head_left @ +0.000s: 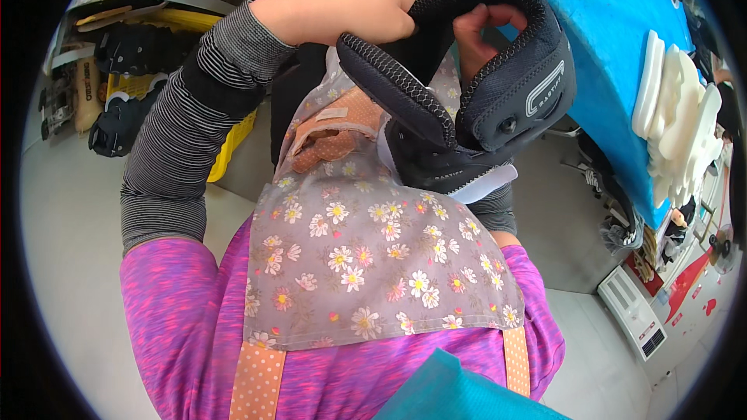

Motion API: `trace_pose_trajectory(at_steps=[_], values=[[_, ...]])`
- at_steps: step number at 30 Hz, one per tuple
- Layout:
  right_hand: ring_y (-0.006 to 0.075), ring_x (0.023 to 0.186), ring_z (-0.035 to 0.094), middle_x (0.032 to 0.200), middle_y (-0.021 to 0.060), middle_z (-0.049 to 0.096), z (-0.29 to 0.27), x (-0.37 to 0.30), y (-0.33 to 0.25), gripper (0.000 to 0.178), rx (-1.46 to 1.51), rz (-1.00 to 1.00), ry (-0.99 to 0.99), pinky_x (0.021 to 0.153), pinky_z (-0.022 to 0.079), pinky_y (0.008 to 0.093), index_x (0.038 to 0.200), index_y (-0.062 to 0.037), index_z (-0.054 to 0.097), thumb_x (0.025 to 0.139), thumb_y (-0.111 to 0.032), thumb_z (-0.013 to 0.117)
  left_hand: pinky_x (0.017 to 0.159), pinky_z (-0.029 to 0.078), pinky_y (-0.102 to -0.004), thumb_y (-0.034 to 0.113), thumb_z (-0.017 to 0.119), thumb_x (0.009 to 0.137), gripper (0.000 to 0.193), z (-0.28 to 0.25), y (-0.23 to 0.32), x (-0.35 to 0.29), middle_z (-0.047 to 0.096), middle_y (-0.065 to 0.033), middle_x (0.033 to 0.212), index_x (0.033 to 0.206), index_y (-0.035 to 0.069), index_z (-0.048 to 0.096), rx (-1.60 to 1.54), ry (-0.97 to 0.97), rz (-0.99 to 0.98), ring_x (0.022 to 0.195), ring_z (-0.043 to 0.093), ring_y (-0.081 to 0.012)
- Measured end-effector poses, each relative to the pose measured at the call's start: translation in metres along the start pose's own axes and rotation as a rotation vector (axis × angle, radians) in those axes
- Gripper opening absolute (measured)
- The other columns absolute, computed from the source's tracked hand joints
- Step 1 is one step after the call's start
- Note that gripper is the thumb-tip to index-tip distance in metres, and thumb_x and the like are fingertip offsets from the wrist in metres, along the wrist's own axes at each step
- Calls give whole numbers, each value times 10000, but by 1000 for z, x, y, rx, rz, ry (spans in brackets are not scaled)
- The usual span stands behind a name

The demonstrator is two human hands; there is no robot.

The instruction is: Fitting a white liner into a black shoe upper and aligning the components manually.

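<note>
Teal cloth (467, 393) nearest — my left hand (381, 9) grips the black boot (498, 120), my right hand (476, 35) curls inside its collar (538, 22) — best supported evenly.

Here we are up on the person's head, riding the left camera of a side-by-side pair, and it's aimed steeply down! Nearest the lens, a teal sheet (459, 393) juts in from below; then the purple shirt (167, 303) and the flowered apron (373, 264), seen straight down the chest. Further out, the left hand (381, 8), the right hand (478, 43) and a dark boot (517, 89) fill the upper middle, all close. Off to the right, the blue worktop (607, 101), seen from above, its near edge slanting to a lower corner over the floor (576, 327). Very wide fisheye glass, this: edges bow, and a round black rim swallows the corners.
</note>
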State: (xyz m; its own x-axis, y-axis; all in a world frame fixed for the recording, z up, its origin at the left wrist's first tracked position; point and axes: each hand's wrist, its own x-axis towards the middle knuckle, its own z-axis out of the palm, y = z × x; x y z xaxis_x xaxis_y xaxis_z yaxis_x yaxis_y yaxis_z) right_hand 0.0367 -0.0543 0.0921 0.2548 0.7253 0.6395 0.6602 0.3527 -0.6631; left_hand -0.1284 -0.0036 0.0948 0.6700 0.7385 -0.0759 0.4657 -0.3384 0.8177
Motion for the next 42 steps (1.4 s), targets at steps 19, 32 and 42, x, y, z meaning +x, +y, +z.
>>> trace_pose_trajectory(at_steps=[19,32,42], values=[[181,789,683,854,75,714,1,12,-16,80,-145,-86,-287,748,516,298,865,-46,694,805,-83,733,658,495,-376,-13,540,798,295,42,7,15,652,-136,818,1065,21,662,-160,677,340,736,622,-302],[176,786,629,871,61,664,8,-4,19,193,-30,9,-112,787,500,319,933,-26,641,793,-104,748,801,519,-313,5,612,837,665,13,-5,-10,685,-181,1028,1466,84,409,-26,65,-118,879,657,-219],[280,963,667,1129,271,603,-6,24,64,548,1020,311,20,774,574,305,1297,62,383,866,-95,683,737,517,-323,280,703,897,353,9,21,-15,716,-149,931,1097,-6,653,-53,238,-20,796,684,-222]])
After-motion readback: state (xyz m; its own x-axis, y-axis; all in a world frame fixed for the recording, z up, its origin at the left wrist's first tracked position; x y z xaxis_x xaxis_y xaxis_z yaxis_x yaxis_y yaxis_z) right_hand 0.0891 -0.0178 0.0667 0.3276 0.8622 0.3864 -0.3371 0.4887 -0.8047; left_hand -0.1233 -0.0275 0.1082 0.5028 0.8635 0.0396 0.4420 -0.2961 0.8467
